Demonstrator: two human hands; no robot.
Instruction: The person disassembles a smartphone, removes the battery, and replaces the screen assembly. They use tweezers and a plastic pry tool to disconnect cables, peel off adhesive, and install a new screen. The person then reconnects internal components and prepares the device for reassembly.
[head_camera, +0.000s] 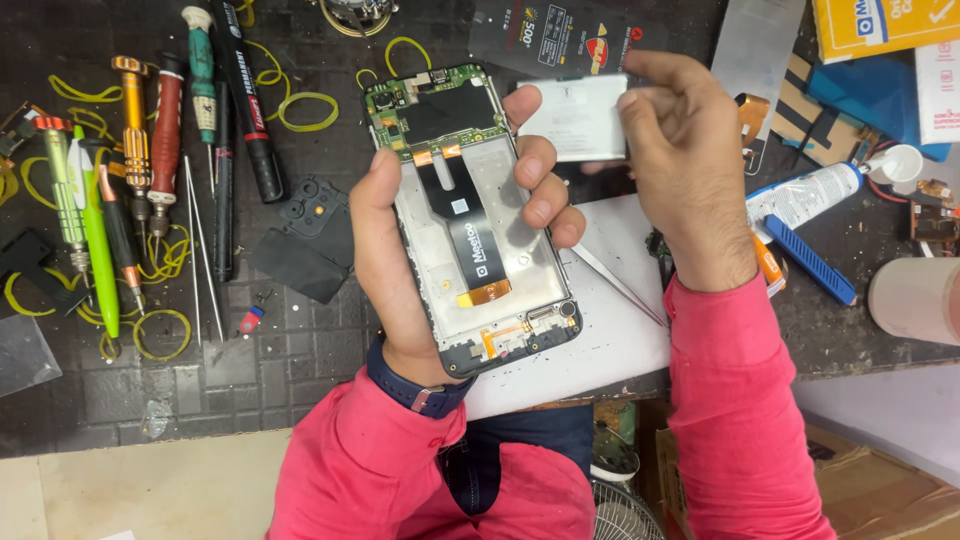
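A: Phone (470, 215), back cover off, one counted; it is being gripped in the left hand (400, 250) above the white sheet (620, 330). One white battery (580, 118) is being pinched closed in the right hand (680, 170), just beside the phone's top.

B: Risks being noted?

A: The orange flex ribbon (484, 293) is lying exposed; it could be creased if the battery is pressed over it. The phone could be dropped from a one-handed grip.

B: Head view, remainder?

A: Tweezers (620, 285), one; glue tube (805, 195), one; screwdrivers (135, 130), several, count uncertain.
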